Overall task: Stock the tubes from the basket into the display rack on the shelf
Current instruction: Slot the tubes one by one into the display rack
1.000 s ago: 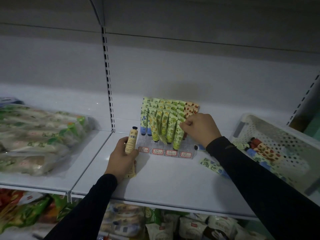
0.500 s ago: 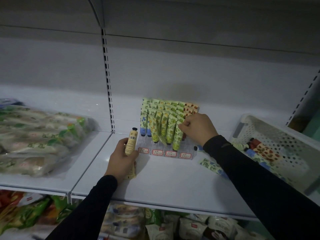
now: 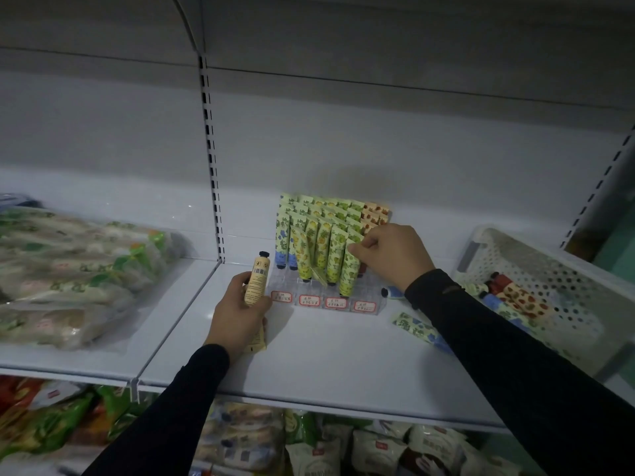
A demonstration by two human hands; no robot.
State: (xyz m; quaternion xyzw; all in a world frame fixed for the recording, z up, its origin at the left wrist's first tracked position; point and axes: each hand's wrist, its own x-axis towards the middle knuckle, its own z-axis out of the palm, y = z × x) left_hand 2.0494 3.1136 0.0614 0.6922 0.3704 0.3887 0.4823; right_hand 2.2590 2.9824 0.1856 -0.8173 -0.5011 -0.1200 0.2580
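Left hand [image 3: 237,316]: fingers curled round a pale yellow tube [image 3: 256,286], held nearly upright with its black cap at the top and a barcode facing the camera; its flat crimped end shows below the hand, at the shelf [image 3: 326,359]. Right hand [image 3: 391,257]: fingers drawn into a loose fist, the fingertips pinching the top edge of a green-patterned tube [image 3: 348,273] that stands cap down, tilted, at the front right of the display rack [image 3: 330,297].

The rack is clear plastic, stepped, with four red-bordered price labels [image 3: 309,299] along its front edge. It stands on the shelf against the back panel, between the two hands. Its rows are filled with tubes standing cap down: green and yellow patterns across most columns, a blue-based column at the left, an orange-spotted column [image 3: 376,214] at the right rear.

One blue-and-green tube [image 3: 417,329] lies flat on the shelf, right of the rack, partly hidden by the right sleeve. The white perforated basket [image 3: 536,269] sits at the right end of the shelf and holds more tubes [image 3: 515,297], some orange-spotted, some blue.

The shelf is white metal with a slotted upright [image 3: 211,166] behind. On the neighbouring shelf section to the left lie clear bagged goods [image 3: 68,269]. Packaged goods [image 3: 343,448] fill the shelf below. Lighting is dim.
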